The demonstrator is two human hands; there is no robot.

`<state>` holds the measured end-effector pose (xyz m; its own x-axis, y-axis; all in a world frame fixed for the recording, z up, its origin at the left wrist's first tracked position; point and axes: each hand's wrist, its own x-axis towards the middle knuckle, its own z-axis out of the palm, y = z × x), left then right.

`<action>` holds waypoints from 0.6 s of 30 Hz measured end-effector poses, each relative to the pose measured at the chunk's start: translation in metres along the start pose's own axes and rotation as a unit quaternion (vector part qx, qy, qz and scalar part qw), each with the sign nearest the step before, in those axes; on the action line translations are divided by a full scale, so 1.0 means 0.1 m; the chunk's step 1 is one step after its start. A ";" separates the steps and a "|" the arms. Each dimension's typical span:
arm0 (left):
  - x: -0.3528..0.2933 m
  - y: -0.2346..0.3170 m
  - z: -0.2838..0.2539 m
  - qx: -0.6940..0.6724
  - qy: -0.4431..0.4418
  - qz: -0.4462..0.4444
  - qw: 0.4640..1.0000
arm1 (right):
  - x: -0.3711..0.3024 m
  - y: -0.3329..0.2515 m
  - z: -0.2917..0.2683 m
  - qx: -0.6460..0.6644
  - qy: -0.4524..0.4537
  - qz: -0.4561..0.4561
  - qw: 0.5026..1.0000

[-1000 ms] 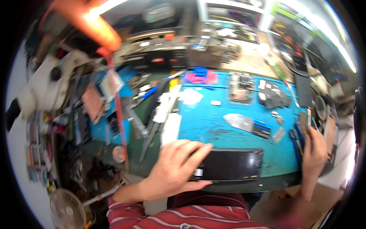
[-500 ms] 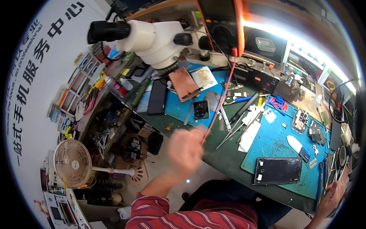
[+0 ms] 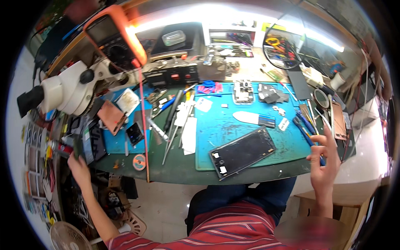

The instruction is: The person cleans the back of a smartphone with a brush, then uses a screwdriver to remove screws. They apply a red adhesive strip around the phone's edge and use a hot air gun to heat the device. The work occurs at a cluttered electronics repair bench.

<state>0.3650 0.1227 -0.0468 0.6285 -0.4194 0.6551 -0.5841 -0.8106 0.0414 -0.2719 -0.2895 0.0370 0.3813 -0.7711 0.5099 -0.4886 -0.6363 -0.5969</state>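
Note:
My left hand (image 3: 79,167) reaches to the bench's far left side. Its fingers meet the near end of a dark green long thing (image 3: 78,146); whether they grip it is not clear. On the right, my right hand (image 3: 326,162) is raised beside several blue-handled tools (image 3: 307,130). Its index finger points up, the other fingers are partly bent and apart, and nothing shows in it. Between my hands, a black phone frame (image 3: 242,152) lies slantwise on a blue work mat (image 3: 208,141). A small round spool (image 3: 139,162) rests at the bench's front edge.
A white microscope (image 3: 68,87) and an orange-cased multimeter (image 3: 114,39) stand at the back left. Tweezers (image 3: 168,143), a white-and-blue scraper (image 3: 252,118) and a phone board in a clear case (image 3: 243,92) lie about. A fan (image 3: 68,237) is at the lower left.
The view has turned to the right. My left hand has gone from the bench's front edge to its far left; the spool now shows at that edge. My right hand's fingers are now plainer.

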 end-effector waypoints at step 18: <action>-1.55 4.32 -1.37 -0.607 -0.160 0.307 0.715 | -0.83 -0.36 0.65 0.437 -0.218 0.133 0.862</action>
<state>-0.0552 -0.1067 -0.0268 0.0345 -0.7739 0.6324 -0.6934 0.4372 0.5728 -0.2350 -0.2038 -0.0239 0.6993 -0.7056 0.1143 0.1005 -0.0613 -0.9930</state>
